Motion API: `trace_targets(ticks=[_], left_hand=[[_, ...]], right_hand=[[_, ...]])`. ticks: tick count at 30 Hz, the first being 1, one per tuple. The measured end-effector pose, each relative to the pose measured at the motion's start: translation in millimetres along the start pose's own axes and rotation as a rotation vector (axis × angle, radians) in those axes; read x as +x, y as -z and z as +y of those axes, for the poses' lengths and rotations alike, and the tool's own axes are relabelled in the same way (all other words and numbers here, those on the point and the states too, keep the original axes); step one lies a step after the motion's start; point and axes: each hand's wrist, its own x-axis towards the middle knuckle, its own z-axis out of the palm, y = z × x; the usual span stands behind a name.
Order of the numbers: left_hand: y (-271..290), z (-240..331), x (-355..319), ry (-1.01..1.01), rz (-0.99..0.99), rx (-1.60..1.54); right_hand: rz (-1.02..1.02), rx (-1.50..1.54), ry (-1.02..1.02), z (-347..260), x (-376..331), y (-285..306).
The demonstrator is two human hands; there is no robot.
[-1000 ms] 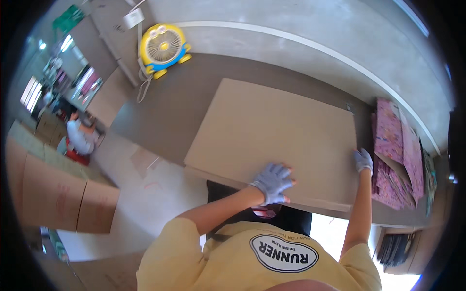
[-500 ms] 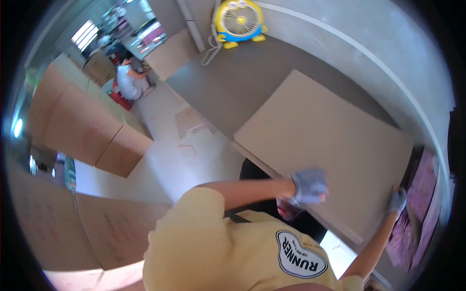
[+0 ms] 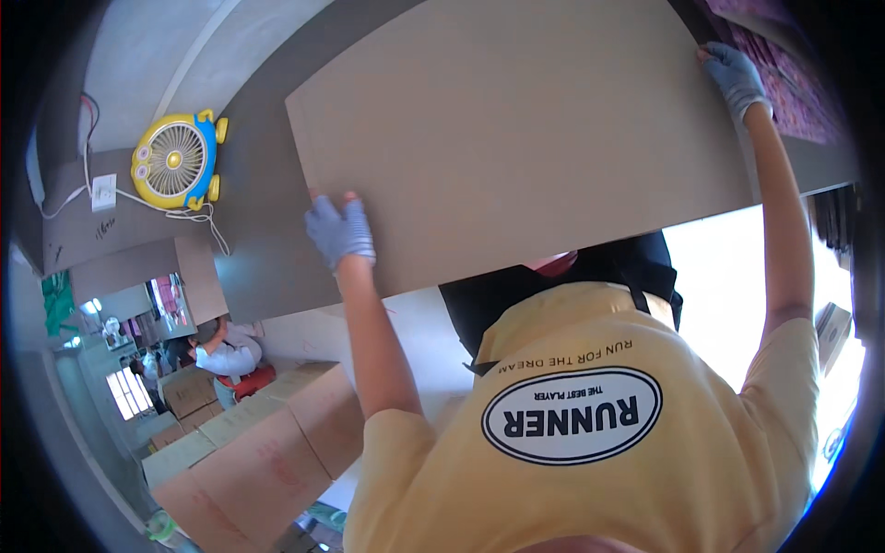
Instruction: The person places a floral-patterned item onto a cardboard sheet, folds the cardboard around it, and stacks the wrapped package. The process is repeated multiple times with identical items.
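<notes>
Yellow-blue cartoon-faced desk fan near white socket box; cardboard cartons lower left; white-shirted co-worker beyond.

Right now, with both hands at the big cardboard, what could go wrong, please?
First, the big cardboard reaches about to the near edge of the table, so a pull toward the body might tip it off. Second, the right hand is close to the purple patterned pile and could knock it. Third, the fan has a loose cord left of the cardboard, which might catch if the cardboard slides that way.
</notes>
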Motion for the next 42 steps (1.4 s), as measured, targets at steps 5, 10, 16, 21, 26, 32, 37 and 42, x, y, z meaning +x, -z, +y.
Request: trace_targets(ticks=[5, 10, 16, 21, 26, 32, 37, 42], left_hand=[[34.8, -60.0, 82.6, 0.134, -0.314, -0.729], [84.3, 7.6, 93.3, -0.113, -0.349, -0.7], [18.5, 121.4, 74.8, -0.535, 0.119, -0.91], [-25.7, 207.8, -1.7, -0.54, -0.145, 0.084], [-48.4, 195.6, 27.4, -0.498, -0.282, 0.102], [-36.9, 193.1, 9.9, -0.434, -0.217, 0.172], [-59.1, 186.0, 1.3, -0.443, -0.108, 0.223], [-63.3, 183.6, 0.3, -0.444, -0.092, 0.145]], right_hand=[[-0.445, 0.454, 0.116, 12.7, 26.9, 54.3], [-0.309, 0.9, 0.417, -57.4, 5.7, 11.0], [-0.175, 0.864, 0.575, -204.3, -39.9, -41.3], [0.171, -0.153, 0.558, -238.4, -58.4, -87.9], [0.005, -0.338, 0.638, -236.4, -74.1, -97.0], [0.026, -0.48, 0.52, -237.7, -84.2, -122.5], [-0.075, -0.561, 0.528, -232.1, -88.2, -150.1], [0.038, -0.56, 0.569, -226.5, -92.3, -160.6]])
